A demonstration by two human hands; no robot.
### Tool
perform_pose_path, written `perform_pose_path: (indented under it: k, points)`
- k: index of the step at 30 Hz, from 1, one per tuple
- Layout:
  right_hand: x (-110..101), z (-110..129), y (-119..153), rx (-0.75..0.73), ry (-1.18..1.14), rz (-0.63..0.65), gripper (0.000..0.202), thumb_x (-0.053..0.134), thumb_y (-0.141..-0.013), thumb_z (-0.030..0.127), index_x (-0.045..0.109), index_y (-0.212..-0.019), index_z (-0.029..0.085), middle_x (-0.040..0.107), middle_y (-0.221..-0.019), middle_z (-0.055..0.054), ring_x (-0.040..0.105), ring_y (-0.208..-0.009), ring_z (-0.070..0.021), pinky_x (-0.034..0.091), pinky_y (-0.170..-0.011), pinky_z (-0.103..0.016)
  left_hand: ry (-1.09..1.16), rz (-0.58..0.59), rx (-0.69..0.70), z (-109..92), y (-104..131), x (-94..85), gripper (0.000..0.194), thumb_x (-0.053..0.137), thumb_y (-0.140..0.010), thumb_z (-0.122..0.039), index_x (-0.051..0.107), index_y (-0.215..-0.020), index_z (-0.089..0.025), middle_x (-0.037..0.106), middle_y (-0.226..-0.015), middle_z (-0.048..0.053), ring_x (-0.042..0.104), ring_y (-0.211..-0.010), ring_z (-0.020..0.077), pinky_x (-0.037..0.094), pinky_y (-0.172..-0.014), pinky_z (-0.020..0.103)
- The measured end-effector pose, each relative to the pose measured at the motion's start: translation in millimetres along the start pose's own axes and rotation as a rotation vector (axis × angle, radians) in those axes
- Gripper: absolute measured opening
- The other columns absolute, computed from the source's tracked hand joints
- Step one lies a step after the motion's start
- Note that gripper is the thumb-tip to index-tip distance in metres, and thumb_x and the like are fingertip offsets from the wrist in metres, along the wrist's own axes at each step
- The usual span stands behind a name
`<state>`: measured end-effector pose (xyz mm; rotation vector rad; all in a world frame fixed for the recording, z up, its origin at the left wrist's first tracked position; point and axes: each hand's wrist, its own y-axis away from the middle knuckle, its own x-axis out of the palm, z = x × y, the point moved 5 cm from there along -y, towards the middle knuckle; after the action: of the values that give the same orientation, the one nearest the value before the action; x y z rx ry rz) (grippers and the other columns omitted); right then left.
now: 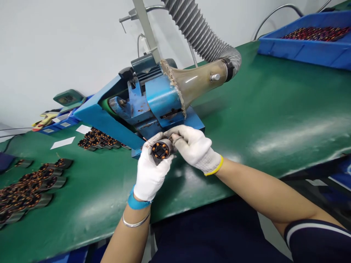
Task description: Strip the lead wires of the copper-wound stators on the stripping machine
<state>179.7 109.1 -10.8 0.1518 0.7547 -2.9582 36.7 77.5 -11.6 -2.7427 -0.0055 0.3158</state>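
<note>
My left hand (pixel 152 170), in a white glove, is closed round a motor stator (pixel 161 150) whose end with orange copper windings faces me. A thin copper wire (pixel 146 140) sticks out at its upper left. Just right of the stator, my right hand (pixel 192 146), gloved in white with a yellow cuff, has thumb and forefinger pinched together. A fine wire end seems to run between those fingertips, though the glove covers most of it. Both hands are close in front of a blue belt-driven machine (pixel 164 93), below its slotted cover.
A clear funnel (pixel 203 78) joins the machine to a grey ribbed hose (pixel 196 31). Stators (pixel 27 190) lie in rows at left, with another group (pixel 98 138) behind the machine's guard. A blue tray (pixel 304 51) of small parts stands back right on the green table (pixel 260 120).
</note>
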Motion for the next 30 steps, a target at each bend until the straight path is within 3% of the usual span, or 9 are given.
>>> perform_pose_path:
  k: [3,5,9,12,15,18,22,25,30]
  points:
    - [-9,-6,-10,0.217,-0.407,-0.096,0.017,0.047,-0.090,0.028,0.059,-0.094,0.018,0.064,-0.076,-0.001,0.062,-0.065,-0.0104,0.054,-0.064,-0.026,0.019,-0.063,-0.019,1,0,0.3,0.059,0.079,-0.071,-0.037,0.051,-0.120,-0.021,0.065,-0.123,0.013,0.073,-0.084,0.0214,0.063,-0.081,0.040]
    - [-8,-7,-13,0.296,-0.499,-0.081,0.014,0.055,-0.084,0.027,0.058,-0.094,0.018,0.063,-0.076,0.000,0.060,-0.063,-0.0093,0.053,-0.062,-0.025,-0.013,-0.123,0.001,1,-1,-0.7,0.060,0.079,-0.070,-0.036,0.050,-0.120,-0.021,0.065,-0.122,0.014,0.073,-0.088,0.0228,0.062,-0.082,0.041]
    - [4,0,-7,0.247,-0.335,0.106,0.031,0.072,-0.071,0.025,0.062,-0.099,0.015,0.068,-0.101,-0.008,0.065,-0.088,-0.0163,0.055,-0.080,-0.032,-0.175,-0.220,0.103,-6,-2,-4.0,0.055,0.078,-0.071,-0.035,0.053,-0.117,-0.018,0.068,-0.114,0.012,0.069,-0.106,0.0254,0.057,-0.093,0.041]
    - [4,6,-5,0.161,-0.267,0.156,0.015,0.064,-0.079,0.026,0.064,-0.088,0.015,0.069,-0.093,-0.006,0.065,-0.088,-0.0161,0.054,-0.081,-0.031,-0.242,-0.223,0.129,-8,-3,-4.9,0.053,0.078,-0.070,-0.035,0.055,-0.114,-0.018,0.068,-0.112,0.010,0.069,-0.103,0.0241,0.057,-0.092,0.040]
    - [-8,3,-11,0.250,-0.336,0.089,0.012,0.056,-0.083,0.027,0.061,-0.085,0.016,0.063,-0.072,0.000,0.061,-0.068,-0.0119,0.052,-0.066,-0.026,-0.249,-0.217,0.112,-5,-4,-5.9,0.053,0.079,-0.068,-0.032,0.054,-0.113,-0.017,0.069,-0.111,0.010,0.069,-0.103,0.0235,0.057,-0.092,0.040]
    - [-23,3,-17,0.284,-0.279,-0.009,0.016,0.059,-0.081,0.030,0.060,-0.088,0.016,0.062,-0.073,0.000,0.060,-0.067,-0.0121,0.049,-0.064,-0.026,-0.281,-0.243,0.124,-5,-4,-7.6,0.053,0.078,-0.067,-0.029,0.054,-0.112,-0.017,0.068,-0.111,0.010,0.069,-0.103,0.0236,0.057,-0.093,0.040]
    - [-11,12,-12,0.194,-0.033,0.250,0.015,0.067,-0.076,0.028,0.063,-0.083,0.016,0.064,-0.078,-0.001,0.058,-0.074,-0.0135,0.048,-0.067,-0.027,-0.325,-0.221,0.161,-9,-4,-5.9,0.048,0.075,-0.069,-0.029,0.054,-0.111,-0.018,0.069,-0.107,0.008,0.070,-0.099,0.0224,0.057,-0.090,0.040]
    - [-2,15,-8,0.189,-0.184,0.351,0.011,0.056,-0.083,0.023,0.059,-0.076,0.016,0.059,-0.068,0.002,0.053,-0.064,-0.0103,0.047,-0.062,-0.025,-0.350,-0.194,0.190,-13,-2,-3.6,0.047,0.075,-0.068,-0.028,0.055,-0.109,-0.018,0.070,-0.104,0.007,0.071,-0.097,0.0222,0.058,-0.088,0.039]
    - [-24,2,-21,0.333,-0.506,-0.011,0.011,0.054,-0.083,0.024,0.053,-0.074,0.019,0.057,-0.066,0.003,0.055,-0.060,-0.0083,0.052,-0.062,-0.024,-0.396,-0.268,0.173,-13,0,-4.5,0.049,0.078,-0.064,-0.027,0.057,-0.107,-0.019,0.070,-0.103,0.006,0.071,-0.095,0.0212,0.058,-0.087,0.036]
